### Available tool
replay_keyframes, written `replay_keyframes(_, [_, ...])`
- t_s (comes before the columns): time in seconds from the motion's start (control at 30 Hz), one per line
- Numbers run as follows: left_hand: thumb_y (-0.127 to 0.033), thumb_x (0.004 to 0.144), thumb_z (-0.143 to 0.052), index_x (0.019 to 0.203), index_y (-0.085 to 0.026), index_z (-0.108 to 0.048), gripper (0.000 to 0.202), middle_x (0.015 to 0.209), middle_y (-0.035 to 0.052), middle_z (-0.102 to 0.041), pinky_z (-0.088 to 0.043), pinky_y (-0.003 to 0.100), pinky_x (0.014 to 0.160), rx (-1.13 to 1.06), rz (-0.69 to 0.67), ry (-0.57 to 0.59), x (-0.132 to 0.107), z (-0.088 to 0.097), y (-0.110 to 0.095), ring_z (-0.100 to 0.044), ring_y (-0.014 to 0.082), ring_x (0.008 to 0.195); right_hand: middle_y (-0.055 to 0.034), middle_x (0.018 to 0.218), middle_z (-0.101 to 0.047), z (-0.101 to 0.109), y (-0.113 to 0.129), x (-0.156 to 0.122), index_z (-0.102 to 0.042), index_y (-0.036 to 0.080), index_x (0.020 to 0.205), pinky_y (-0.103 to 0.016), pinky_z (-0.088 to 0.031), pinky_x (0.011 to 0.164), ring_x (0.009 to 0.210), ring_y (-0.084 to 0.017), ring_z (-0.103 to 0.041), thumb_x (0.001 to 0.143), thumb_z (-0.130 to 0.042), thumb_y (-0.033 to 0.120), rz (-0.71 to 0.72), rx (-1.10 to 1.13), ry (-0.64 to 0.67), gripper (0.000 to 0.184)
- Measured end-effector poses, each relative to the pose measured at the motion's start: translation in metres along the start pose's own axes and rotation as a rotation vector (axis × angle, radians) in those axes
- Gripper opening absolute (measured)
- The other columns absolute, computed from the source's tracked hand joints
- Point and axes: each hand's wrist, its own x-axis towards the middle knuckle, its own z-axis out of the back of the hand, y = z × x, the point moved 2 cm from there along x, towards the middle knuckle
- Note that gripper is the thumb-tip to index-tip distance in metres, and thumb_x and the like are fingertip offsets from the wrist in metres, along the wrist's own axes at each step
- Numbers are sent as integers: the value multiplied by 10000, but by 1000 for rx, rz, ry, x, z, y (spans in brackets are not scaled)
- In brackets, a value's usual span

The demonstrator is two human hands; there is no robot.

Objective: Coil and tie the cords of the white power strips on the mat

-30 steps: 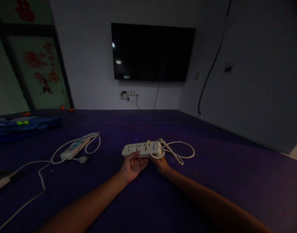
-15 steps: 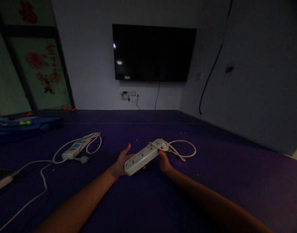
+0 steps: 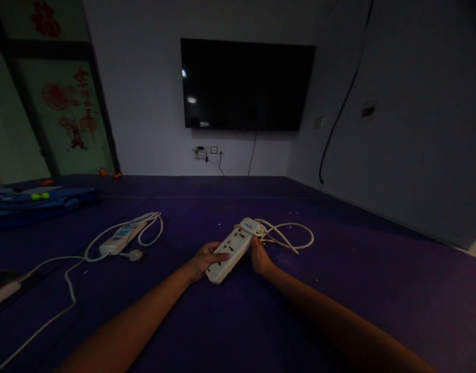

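Note:
A white power strip (image 3: 232, 247) lies slantwise just above the dark purple floor mat (image 3: 238, 321), its sockets facing up. My left hand (image 3: 204, 259) grips its near end, thumb on top. My right hand (image 3: 258, 257) holds its right side near the far end. The strip's white cord (image 3: 290, 237) is looped loosely on the mat beyond my right hand, with a turn wrapped round the strip's far end.
A second white power strip (image 3: 119, 238) with its cord and plug lies on the mat to the left. A blue bundle (image 3: 35, 202) sits at the far left. A dark television (image 3: 245, 85) hangs on the far wall above a wall socket (image 3: 206, 151).
The power strip has turned from lying crosswise to pointing away from me. My left hand has come from under it to clasp its near end. My right hand stays at the cord end.

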Motion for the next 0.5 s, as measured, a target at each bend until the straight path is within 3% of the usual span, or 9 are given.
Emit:
replay_keyframes(0.23, [-309,530,-769,986,-128,-616,514,878,69,-679,-470,245,628,232,-144,-171,1,2,-4,-620,177,752,-98,1205,-538,5,21,2,-522,168,1176,-390,-286,1027,1184,-210,-416,876,-34,545,69,-23,23,686])
replay_keyframes(0.5, [-302,569,-734,1102,-136,-539,591,1000,109,-656,-483,343,754,446,-341,-234,7,10,-10,-616,218,872,-122,1065,-609,15,33,7,-594,146,1035,-360,-379,922,1047,-227,-519,915,-121,438,111,-423,-48,569])
